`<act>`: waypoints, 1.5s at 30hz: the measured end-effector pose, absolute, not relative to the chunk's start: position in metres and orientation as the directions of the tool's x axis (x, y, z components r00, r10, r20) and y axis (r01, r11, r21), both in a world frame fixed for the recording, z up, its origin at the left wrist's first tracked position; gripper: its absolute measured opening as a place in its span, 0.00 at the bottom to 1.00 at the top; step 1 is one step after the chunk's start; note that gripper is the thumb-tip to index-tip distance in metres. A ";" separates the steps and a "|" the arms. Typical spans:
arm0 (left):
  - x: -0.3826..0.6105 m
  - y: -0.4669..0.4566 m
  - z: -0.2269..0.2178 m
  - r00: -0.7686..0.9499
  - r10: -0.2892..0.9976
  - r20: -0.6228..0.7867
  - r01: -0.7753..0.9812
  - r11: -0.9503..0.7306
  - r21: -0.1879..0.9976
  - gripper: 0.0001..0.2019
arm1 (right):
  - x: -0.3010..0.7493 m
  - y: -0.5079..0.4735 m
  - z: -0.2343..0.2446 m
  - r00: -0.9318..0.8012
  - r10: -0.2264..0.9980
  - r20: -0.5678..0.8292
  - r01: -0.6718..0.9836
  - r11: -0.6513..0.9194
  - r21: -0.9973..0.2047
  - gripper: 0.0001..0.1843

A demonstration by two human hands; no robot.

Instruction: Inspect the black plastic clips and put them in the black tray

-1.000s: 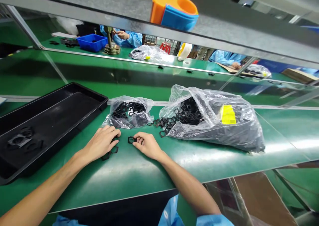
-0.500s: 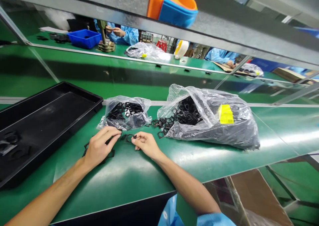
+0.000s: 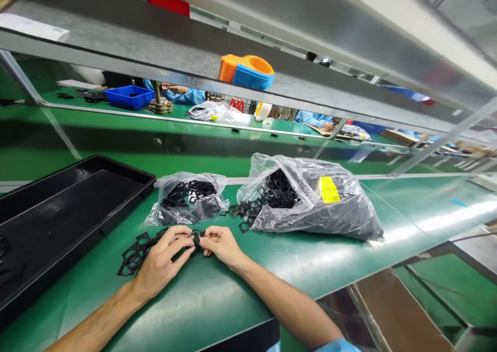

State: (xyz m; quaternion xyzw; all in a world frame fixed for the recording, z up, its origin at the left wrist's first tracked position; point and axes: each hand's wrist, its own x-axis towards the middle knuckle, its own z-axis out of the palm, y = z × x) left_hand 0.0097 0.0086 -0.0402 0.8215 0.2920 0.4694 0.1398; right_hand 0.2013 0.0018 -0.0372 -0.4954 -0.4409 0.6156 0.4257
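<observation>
My left hand point(image 3: 165, 259) and my right hand point(image 3: 222, 244) meet over the green table point(image 3: 194, 300). Between their fingertips is a small black frame-shaped part point(image 3: 196, 238), pinched from both sides and partly covered by the fingers. Loose black ring-like parts point(image 3: 134, 253) lie in a pile beside and partly under my left hand. Just beyond the hands sits a small clear bag point(image 3: 186, 199) of black parts. To its right lies a larger clear bag point(image 3: 330, 217) with a yellow label point(image 3: 329, 189), black parts spilling from its mouth.
A long black tray point(image 3: 70, 222) stands on the left, a few dark parts at its near-left edge. A metal shelf point(image 3: 163, 67) crosses above, carrying an orange and blue tape dispenser point(image 3: 248, 72). Behind are a blue bin point(image 3: 129, 98) and co-workers' blue sleeves point(image 3: 314, 118).
My hands have come together on the black part, which earlier was by the right fingers. The camera view has tilted up, showing more shelf and more of the pile by my left hand.
</observation>
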 end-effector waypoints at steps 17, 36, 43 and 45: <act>0.016 0.022 -0.065 0.376 0.520 0.767 0.355 -0.846 0.399 0.09 | 0.202 0.002 -0.048 -0.142 0.973 -0.183 -0.165 -0.206 -0.965 0.34; 0.011 0.028 -0.066 0.421 0.514 0.748 0.475 -0.827 0.301 0.15 | 0.191 0.006 -0.050 -0.071 0.987 -0.147 -0.245 -0.160 -0.956 0.31; 0.019 0.034 -0.049 0.459 0.448 0.767 0.462 -0.858 0.224 0.20 | 0.201 0.009 -0.041 -0.078 0.986 -0.151 -0.301 -0.167 -0.939 0.29; 0.018 0.035 -0.049 0.453 0.440 0.776 0.442 -0.866 0.233 0.19 | 0.205 0.009 -0.038 -0.085 0.984 -0.153 -0.298 -0.172 -0.939 0.28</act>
